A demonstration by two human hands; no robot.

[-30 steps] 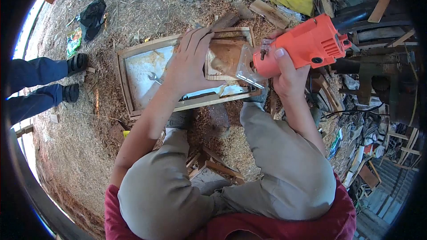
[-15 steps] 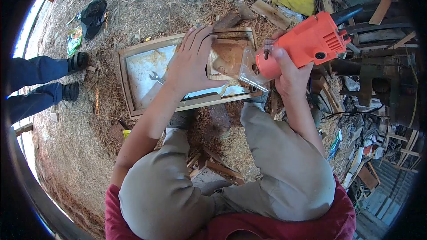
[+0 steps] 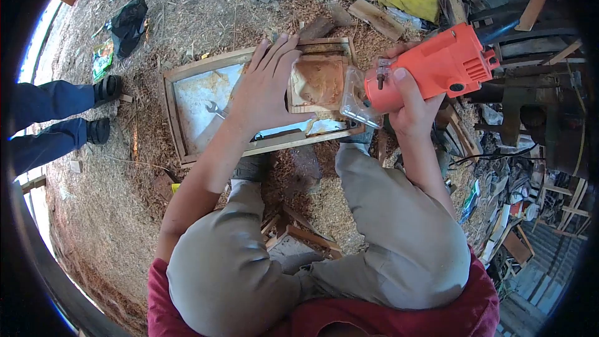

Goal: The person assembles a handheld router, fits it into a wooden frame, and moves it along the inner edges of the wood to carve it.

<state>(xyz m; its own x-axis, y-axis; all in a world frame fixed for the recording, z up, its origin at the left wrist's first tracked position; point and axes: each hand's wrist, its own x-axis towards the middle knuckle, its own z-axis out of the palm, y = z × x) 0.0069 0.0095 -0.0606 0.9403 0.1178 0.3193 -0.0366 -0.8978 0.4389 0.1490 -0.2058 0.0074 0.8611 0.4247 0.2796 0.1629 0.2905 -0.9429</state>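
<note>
Right hand point(image 3: 413, 109) wrapped round router point(image 3: 427, 68), its clear guard point(image 3: 354, 90) by right end of block point(image 3: 321, 84) (contact: can't tell). Left hand point(image 3: 265, 87) spread wide at block's left edge. Block's in tray point(image 3: 173, 118), right half; wrench point(image 3: 215, 109) left.

Two bare hands are counted: one left hand point(image 3: 265, 84), one right hand point(image 3: 415, 106). One red power tool point(image 3: 430, 68) and one wooden tray point(image 3: 209, 64) are counted; in the tray, one wrench end point(image 3: 218, 111) is found toward the left edge, one wooden block point(image 3: 317, 82) near the right edge. On the ground point(image 3: 140, 206), two dark shoes point(image 3: 108, 89) of another person are seen.
</note>
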